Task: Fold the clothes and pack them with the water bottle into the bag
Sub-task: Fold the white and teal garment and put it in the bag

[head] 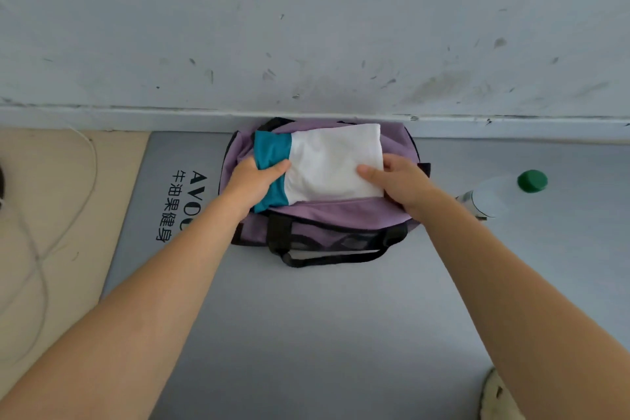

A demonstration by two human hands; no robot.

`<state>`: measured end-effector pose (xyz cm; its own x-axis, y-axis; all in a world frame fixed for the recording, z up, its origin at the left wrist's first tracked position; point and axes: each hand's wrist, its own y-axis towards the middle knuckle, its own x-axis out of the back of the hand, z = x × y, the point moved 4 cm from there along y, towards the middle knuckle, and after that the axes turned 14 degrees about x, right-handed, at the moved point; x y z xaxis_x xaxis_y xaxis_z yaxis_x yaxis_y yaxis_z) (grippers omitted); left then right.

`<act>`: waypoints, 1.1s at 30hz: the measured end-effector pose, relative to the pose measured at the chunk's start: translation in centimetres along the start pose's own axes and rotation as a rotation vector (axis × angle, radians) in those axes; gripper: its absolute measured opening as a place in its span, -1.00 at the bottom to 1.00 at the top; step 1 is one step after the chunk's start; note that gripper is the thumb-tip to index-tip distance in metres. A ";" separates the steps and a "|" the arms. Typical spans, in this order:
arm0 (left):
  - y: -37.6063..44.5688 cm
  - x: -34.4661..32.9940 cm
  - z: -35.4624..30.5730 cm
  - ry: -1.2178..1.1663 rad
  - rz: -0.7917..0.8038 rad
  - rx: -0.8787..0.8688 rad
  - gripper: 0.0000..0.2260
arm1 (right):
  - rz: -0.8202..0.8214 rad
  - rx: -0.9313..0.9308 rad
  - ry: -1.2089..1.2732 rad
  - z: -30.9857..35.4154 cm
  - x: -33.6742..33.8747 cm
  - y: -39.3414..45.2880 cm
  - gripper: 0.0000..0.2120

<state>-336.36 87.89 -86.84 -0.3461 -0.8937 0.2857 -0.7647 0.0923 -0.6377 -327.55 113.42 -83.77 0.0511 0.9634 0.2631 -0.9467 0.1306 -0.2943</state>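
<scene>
We have a single view, from the head, looking steeply down and forward over both forearms at a grey mat on the floor (wide-angle, so edges bow); the wall fills the far half, close ahead.

Home workout corner: grey exercise mat on wood-look floor against scuffed wall (fitness logo printed)

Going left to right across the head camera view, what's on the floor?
White cord → black lettering on the mat → purple bag → water bottle with its green cap.
</scene>
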 end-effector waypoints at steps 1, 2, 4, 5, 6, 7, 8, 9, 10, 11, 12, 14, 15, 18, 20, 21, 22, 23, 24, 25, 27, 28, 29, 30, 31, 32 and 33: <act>0.2 0.1 -0.1 0.127 -0.014 -0.022 -0.61 | -0.021 0.004 -0.124 -0.1 0.0 0.6 -0.70; 0.4 0.0 -0.1 0.261 -0.014 -0.048 -0.56 | -0.032 0.016 -0.279 -0.2 0.0 1.0 -0.72; 0.6 -0.2 -0.2 0.466 -0.007 -0.073 -0.41 | -0.036 0.061 -0.582 -0.1 0.4 1.3 -0.69; 0.4 -0.2 -0.3 0.569 -0.021 -0.075 -0.32 | -0.028 0.082 -0.696 0.1 0.7 1.4 -0.65; 0.1 -0.1 -0.5 0.702 -0.062 -0.095 -0.26 | -0.023 0.091 -0.788 0.1 1.1 1.3 -0.54; -0.2 0.1 -0.8 0.852 -0.131 -0.149 -0.23 | -0.028 0.083 -0.852 0.3 1.5 1.2 -0.40; -0.7 0.4 -1.4 0.976 -0.215 -0.235 -0.23 | -0.048 0.082 -0.888 0.6 2.0 1.1 -0.31; -1.3 0.8 -2.0 1.043 -0.296 -0.327 -0.24 | -0.077 0.095 -0.910 1.0 2.4 0.9 -0.27; -1.9 1.4 -2.7 1.064 -0.360 -0.396 -0.24 | -0.109 0.125 -0.922 1.6 2.7 0.8 -0.26; -2.3 2.2 -3.5 1.069 -0.414 -0.436 -0.23 | -0.136 0.156 -0.931 2.3 2.9 0.6 -0.27; -2.7 2.9 -4.2 1.087 -0.465 -0.456 -0.21 | -0.156 0.188 -0.939 2.9 3.0 0.5 -0.29; -3.3 4.2 -5.7 1.159 -0.539 -0.482 -0.21 | -0.183 0.233 -0.924 4.2 3.0 0.4 -0.35; -3.7 4.7 -6.4 1.179 -0.552 -0.494 -0.24 | -0.185 0.247 -0.906 4.8 2.9 0.2 -0.39; -5.1 5.9 -7.1 1.239 -0.513 -0.530 -0.36 | -0.111 0.280 -0.909 5.8 2.7 -0.8 -0.53; -6.1 6.0 -6.3 1.344 -0.463 -0.531 -0.38 | 0.009 0.300 -0.911 5.8 2.6 -2.0 -0.64; -6.7 5.9 -5.7 1.380 -0.440 -0.526 -0.36 | 0.070 0.291 -0.894 5.6 2.7 -2.7 -0.67; -7.2 5.8 -5.1 1.395 -0.422 -0.525 -0.33 | 0.120 0.267 -0.882 5.3 2.7 -3.2 -0.61; -7.8 5.7 -4.6 1.396 -0.412 -0.531 -0.29 | 0.156 0.243 -0.877 5.1 2.6 -3.8 -0.52; -8.4 5.5 -4.2 1.396 -0.411 -0.541 -0.26 | 0.175 0.228 -0.896 4.9 2.6 -4.1 -0.47; -8.9 5.4 -3.9 1.405 -0.414 -0.552 -0.24 | 0.188 0.239 -0.939 4.9 2.5 -4.4 -0.44; -9.5 5.1 -3.3 1.443 -0.413 -0.551 -0.22 | 0.207 0.294 -1.127 4.9 2.5 -4.7 -0.45; -9.6 5.1 -3.1 1.460 -0.411 -0.536 -0.22 | 0.206 0.310 -1.244 4.9 2.6 -4.7 -0.46; -9.6 5.1 -3.0 1.468 -0.415 -0.515 -0.22 | 0.188 0.310 -1.339 5.0 2.7 -4.7 -0.48; -9.3 5.1 -3.0 1.463 -0.425 -0.493 -0.23 | 0.149 0.296 -1.385 5.0 2.8 -4.7 -0.52; -8.8 5.1 -3.2 1.446 -0.442 -0.468 -0.25 | 0.101 0.281 -1.385 5.1 2.8 -4.5 -0.55; -8.4 5.1 -3.6 1.418 -0.459 -0.437 -0.28 | 0.054 0.265 -1.352 5.3 2.8 -4.3 -0.58; -7.9 5.0 -4.2 1.384 -0.474 -0.406 -0.29 | 0.017 0.263 -1.309 5.4 2.6 -3.9 -0.56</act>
<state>-334.30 84.55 -77.40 -0.0787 0.2072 0.9751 -0.9619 0.2411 -0.1288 -325.49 114.13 -76.95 -0.1613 0.0124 0.9868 -0.9846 -0.0704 -0.1601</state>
